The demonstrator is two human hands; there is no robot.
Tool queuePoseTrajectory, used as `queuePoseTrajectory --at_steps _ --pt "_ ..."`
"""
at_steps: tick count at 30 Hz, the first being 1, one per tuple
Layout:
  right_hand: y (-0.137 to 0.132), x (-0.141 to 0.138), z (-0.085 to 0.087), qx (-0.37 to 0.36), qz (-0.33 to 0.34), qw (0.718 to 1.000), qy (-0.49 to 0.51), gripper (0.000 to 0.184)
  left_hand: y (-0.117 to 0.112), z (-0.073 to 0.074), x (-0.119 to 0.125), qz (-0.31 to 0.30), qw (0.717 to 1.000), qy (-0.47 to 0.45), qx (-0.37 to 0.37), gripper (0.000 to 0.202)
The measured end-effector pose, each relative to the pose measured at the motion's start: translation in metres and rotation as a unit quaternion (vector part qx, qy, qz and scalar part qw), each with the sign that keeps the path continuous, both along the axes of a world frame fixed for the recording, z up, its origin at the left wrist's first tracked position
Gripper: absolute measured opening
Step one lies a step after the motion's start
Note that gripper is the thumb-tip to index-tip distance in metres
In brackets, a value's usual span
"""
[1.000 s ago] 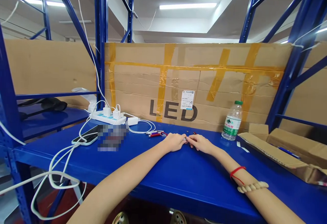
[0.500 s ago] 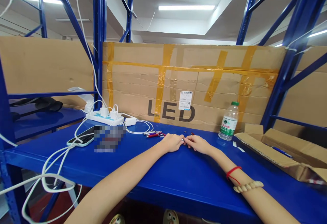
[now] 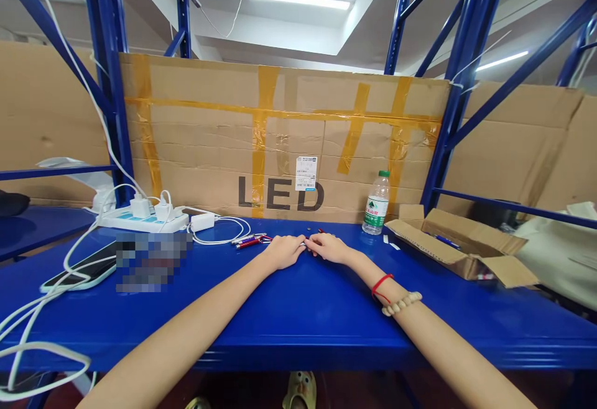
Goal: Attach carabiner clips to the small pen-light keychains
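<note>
My left hand point(image 3: 285, 252) and my right hand point(image 3: 329, 248) meet over the blue table, fingers closed and fingertips nearly touching. Between them shows a sliver of a thin, pen-like piece point(image 3: 304, 243), mostly covered by the fingers. Just left of my left hand lie several pens point(image 3: 249, 241), red and silver ones among them, partly behind the hand. A small red tip point(image 3: 321, 230) pokes out behind my right hand; what it belongs to is hidden.
A water bottle point(image 3: 375, 204) stands upright by the LED carton point(image 3: 209, 148). Right of it, an open cardboard box point(image 3: 429, 244) holds a blue pen point(image 3: 443, 240). To the left are a power strip point(image 3: 144, 219), a phone point(image 3: 86, 266) and looped white cables point(image 3: 51, 350).
The view has swung to the right, so everything sits further left in the picture. Both hands stay together at the same place on the table.
</note>
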State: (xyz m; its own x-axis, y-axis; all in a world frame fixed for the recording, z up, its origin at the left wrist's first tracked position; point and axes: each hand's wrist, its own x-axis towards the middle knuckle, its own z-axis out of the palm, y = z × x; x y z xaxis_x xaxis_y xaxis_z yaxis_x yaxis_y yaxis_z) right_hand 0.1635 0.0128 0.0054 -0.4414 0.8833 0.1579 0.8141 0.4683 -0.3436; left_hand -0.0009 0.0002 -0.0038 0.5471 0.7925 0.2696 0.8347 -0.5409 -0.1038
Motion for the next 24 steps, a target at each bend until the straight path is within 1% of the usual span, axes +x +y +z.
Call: queuePoseTrajectory --at_steps 7,12,19,24 --pt "0.0018 0.0016 -0.0032 0.016 0.010 1.000 -0.010 0.043 -0.0021 -0.0002 0.0003 0.000 1.000 -0.011 -0.005 0.027" --pt "0.0043 -0.0001 -0.0050 0.008 0.025 1.000 -0.004 0.037 -0.0057 0.0019 0.0000 0.000 1.000 -0.015 -0.009 0.026" --pt "0.0051 -0.0001 -0.0067 0.008 0.020 1.000 -0.011 0.036 -0.0069 0.0001 0.0003 0.015 1.000 -0.022 0.009 0.027" --pt "0.0053 -0.0001 -0.0078 0.016 0.036 0.999 0.001 0.034 -0.0078 -0.0001 0.0005 0.029 0.999 -0.025 0.013 0.029"
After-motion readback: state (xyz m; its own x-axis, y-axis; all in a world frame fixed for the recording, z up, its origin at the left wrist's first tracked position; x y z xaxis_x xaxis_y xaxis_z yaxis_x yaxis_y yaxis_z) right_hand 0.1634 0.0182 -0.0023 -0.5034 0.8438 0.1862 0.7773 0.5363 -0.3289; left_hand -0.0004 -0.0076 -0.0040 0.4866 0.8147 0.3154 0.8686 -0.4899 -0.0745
